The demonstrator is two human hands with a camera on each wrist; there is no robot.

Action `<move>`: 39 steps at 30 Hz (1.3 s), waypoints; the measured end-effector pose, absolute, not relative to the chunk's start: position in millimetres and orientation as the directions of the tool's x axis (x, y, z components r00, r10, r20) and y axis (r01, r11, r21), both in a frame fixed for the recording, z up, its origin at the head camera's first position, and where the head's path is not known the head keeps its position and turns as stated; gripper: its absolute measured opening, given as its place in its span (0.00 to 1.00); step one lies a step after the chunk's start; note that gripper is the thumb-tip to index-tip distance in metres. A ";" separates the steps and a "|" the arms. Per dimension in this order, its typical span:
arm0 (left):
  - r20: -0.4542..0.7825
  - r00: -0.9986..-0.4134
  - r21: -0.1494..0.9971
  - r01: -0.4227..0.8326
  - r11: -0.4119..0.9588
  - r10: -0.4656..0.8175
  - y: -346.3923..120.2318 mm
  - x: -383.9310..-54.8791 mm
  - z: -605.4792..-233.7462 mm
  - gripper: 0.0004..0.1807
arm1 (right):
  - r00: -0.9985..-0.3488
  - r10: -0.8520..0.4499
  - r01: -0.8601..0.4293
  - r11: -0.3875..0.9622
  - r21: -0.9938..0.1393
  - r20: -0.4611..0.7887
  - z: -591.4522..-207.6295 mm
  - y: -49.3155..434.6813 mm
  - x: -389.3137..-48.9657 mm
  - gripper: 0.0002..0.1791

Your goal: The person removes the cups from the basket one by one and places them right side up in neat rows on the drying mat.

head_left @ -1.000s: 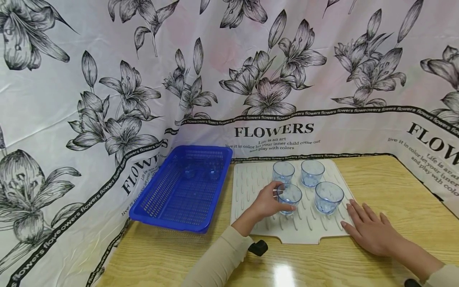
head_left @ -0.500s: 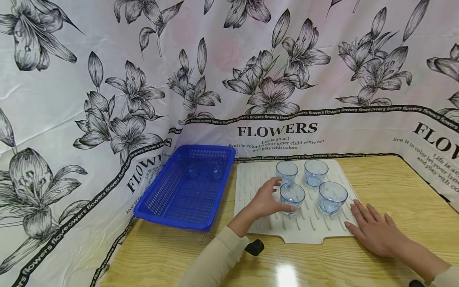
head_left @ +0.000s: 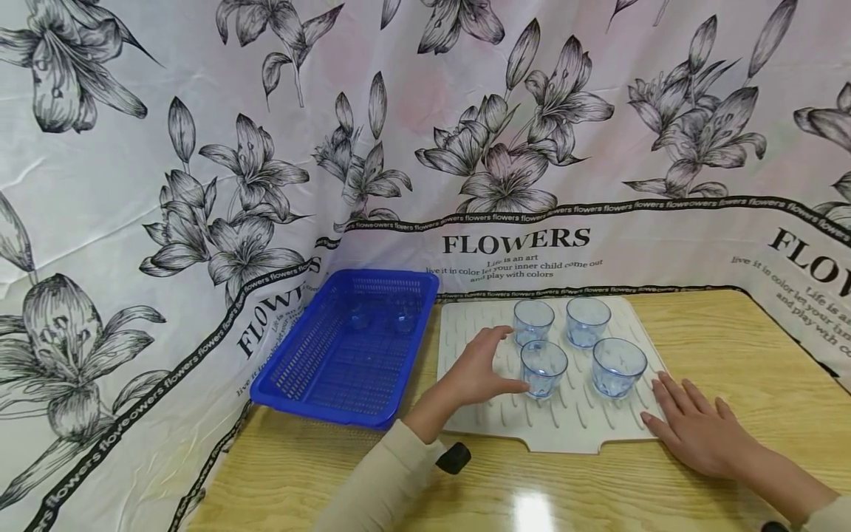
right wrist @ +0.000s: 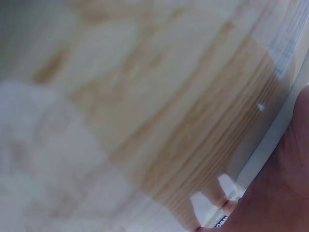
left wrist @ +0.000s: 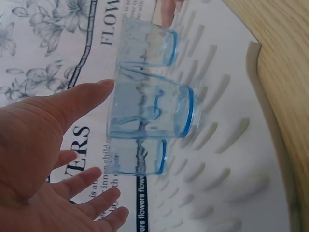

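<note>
Several clear bluish drinking glasses stand upright on a white drying mat point(head_left: 479, 421). My left hand point(head_left: 468, 373), fingers spread and thumb apart, is at the left side of the front-left glass point(head_left: 544, 373). In the left wrist view, its thumb tip comes right up to that glass point(left wrist: 152, 106), and the other fingers point(left wrist: 104, 198) extend without holding anything. Behind it stands the back-left glass point(head_left: 533, 323), with the back-right glass point(head_left: 588, 325) and front-right glass point(head_left: 618, 369) beside them. My right hand point(head_left: 701, 432) lies flat, fingertips at the mat's right edge.
A blue plastic basket point(head_left: 385, 414) with slotted sides stands left of the mat, with two glasses point(head_left: 404, 316) at its far end. The wooden table point(head_left: 705, 332) meets a flower-printed cloth point(head_left: 372, 177) at the back and sides.
My left hand has let go of the front-left glass and drawn back to the left, its fingers opening. That glass stays on the mat. My right hand keeps its place by the mat's edge.
</note>
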State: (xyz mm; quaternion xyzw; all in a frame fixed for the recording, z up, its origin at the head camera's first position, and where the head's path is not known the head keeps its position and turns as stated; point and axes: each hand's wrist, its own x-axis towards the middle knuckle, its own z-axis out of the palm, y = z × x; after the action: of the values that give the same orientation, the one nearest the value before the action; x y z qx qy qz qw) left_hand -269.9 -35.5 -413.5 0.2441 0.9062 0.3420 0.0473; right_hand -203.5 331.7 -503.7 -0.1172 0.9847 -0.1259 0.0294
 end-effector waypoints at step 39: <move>0.304 -0.816 0.500 0.576 0.647 0.491 -129.6 -249.3 -359.9 0.27 | -0.969 -0.246 -0.237 0.939 -0.251 -0.008 -507.7 333.1 -204.7 0.44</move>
State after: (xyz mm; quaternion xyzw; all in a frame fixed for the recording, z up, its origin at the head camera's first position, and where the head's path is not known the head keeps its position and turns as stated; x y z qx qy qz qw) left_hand -249.3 -129.6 -359.9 0.2947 0.9048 0.2991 -0.0706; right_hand -204.7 333.1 -507.7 -0.1227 0.9843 -0.1253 0.0196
